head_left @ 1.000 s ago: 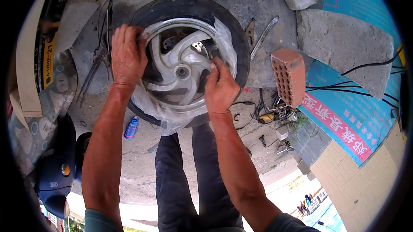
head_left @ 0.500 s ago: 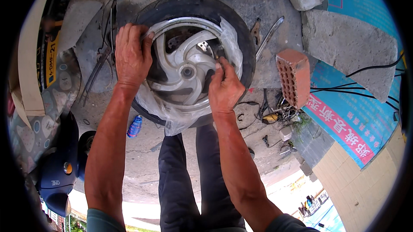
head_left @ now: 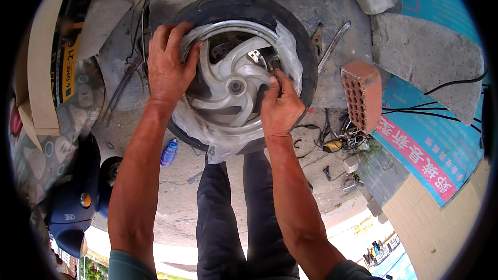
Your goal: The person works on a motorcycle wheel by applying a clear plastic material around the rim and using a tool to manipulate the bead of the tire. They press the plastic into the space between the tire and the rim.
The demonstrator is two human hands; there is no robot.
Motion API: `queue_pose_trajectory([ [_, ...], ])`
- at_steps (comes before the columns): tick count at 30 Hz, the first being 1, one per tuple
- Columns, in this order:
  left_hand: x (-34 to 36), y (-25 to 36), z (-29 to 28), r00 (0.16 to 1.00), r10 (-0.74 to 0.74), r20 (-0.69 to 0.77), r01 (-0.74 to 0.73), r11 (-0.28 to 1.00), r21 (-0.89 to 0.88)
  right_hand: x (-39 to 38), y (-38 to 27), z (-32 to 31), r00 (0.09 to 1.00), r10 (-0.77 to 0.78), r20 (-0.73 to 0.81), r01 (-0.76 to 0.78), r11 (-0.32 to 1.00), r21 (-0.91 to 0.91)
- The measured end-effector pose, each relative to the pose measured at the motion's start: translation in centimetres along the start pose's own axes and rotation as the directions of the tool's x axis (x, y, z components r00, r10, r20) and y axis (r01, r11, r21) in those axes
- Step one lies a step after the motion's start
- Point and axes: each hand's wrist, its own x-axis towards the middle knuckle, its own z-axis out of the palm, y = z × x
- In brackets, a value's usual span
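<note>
A tyre [head_left: 244, 7] on a silver five-spoke wheel [head_left: 241, 111] lies flat before me, with crumpled clear plastic [head_left: 288, 57] draped along the rim and a perforated metal disc showing between the spokes. My left hand [head_left: 171, 67] is closed over the upper left edge of tyre and rim, fingers bent onto the plastic there. My right hand [head_left: 282, 106] is closed at the right-hand spokes, thumb and fingers pinched by the inner rim on something small that I cannot make out.
A red perforated brick [head_left: 361, 96], concrete blocks [head_left: 425, 57], a curved metal lever [head_left: 334, 46] and tangled cables [head_left: 337, 132] lie to the right. At left are cardboard [head_left: 41, 57], dark rods and a dark scooter [head_left: 75, 212]. A blue can [head_left: 169, 153] lies below the wheel.
The whole scene has shifted right in the picture. My left fingers have crept up and inward along the rim. My right hand stays at the same spokes, with little change.
</note>
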Motion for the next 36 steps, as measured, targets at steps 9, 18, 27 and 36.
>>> queue_pose_trajectory([
  [9, -0.11, -0.52, 0.07, 0.998, 0.063, 0.006, -0.063, 0.998, 0.003, 0.01, 0.02, -0.02, 1.0, -0.019, -0.004, 0.019, 1.0, 0.009],
  [18, -0.13, -0.75, 0.22, 0.996, 0.085, -0.023, -0.084, 0.996, 0.021, 0.04, 0.1, 0.06, 1.0, -0.01, 0.005, 0.01, 1.0, 0.016],
  [27, -0.2, -0.78, 0.2, 0.998, 0.065, -0.001, -0.065, 0.997, 0.029, 0.04, -0.05, 0.02, 1.0, 0.002, 0.016, -0.002, 1.0, 0.015],
  [36, -0.15, -0.76, 0.17, 0.998, 0.061, 0.004, -0.062, 0.998, 0.032, -0.01, -0.03, 0.1, 1.0, -0.005, 0.016, 0.005, 1.0, 0.011],
])
